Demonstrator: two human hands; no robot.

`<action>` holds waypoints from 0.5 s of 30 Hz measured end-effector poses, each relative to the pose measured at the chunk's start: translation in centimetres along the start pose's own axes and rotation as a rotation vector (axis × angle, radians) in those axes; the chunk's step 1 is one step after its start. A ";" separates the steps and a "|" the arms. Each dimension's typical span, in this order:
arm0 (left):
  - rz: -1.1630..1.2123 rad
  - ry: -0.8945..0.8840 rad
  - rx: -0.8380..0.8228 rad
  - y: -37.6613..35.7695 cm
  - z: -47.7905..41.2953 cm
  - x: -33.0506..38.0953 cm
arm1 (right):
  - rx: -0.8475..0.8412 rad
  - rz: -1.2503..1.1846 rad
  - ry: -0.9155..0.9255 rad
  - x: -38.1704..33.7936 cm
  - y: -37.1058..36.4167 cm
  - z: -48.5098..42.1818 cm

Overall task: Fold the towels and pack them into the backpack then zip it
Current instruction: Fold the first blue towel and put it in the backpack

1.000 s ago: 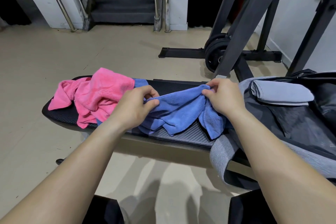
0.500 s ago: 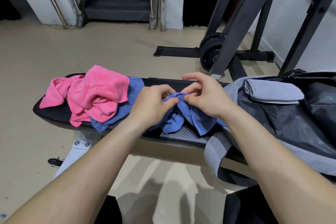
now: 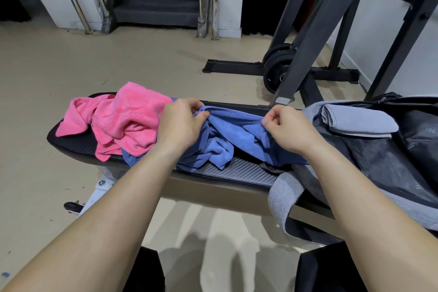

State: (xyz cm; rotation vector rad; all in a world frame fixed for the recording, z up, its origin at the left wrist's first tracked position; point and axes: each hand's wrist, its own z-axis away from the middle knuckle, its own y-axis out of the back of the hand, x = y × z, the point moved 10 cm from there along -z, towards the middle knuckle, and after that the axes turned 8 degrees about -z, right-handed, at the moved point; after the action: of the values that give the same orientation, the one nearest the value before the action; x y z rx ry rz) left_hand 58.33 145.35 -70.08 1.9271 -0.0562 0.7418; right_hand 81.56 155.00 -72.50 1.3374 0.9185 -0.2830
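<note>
**A:** Where is the blue towel (image 3: 234,123)?

**B:** On the counter (image 3: 239,169), crumpled, with its upper edge raised between the two hands. The left hand (image 3: 182,125) pinches one end of that edge, thumb against curled fingers. The right hand (image 3: 289,128) pinches the other end the same way.

**A:** Which way does the edge run?

**B:** Left to right, along the counter's length, nearly taut between the two pinches. The rest of the cloth sags in folds below it, onto the counter.

**A:** And the backpack (image 3: 369,156)?

**B:** It lies open on the counter's right end, just beside the right hand. A folded grey towel (image 3: 355,118) lies inside it. The blue towel's right part reaches the backpack's wall.

**A:** The pink towel (image 3: 132,116)?

**B:** It is a loose heap just left of the left hand, lying over part of the blue one.

**A:** So what does the next move turn on?

**B:** I judge a fold is coming: one end carried across to the other along that left-right line. For packing, the right hand is the nearer, and the towel must go rightward.
</note>
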 end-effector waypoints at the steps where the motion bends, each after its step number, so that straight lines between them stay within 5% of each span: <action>1: 0.019 0.021 -0.004 -0.1 0.1 -0.2 | 0.009 -0.041 -0.015 0.3 0.0 -0.1; 6: 0.206 -0.019 -0.054 -0.6 1.2 1.3 | -0.024 -0.463 -0.097 0.6 -0.2 0.2; 15: 0.522 -0.060 -0.394 -2.9 3.9 5.4 | -0.130 -0.747 -0.042 -2.1 -1.2 0.8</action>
State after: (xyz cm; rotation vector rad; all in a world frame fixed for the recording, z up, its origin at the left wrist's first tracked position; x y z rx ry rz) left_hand 65.54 144.97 -70.78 1.5608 -0.7130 0.9310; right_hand 79.76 153.30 -71.91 0.8200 1.3529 -0.8033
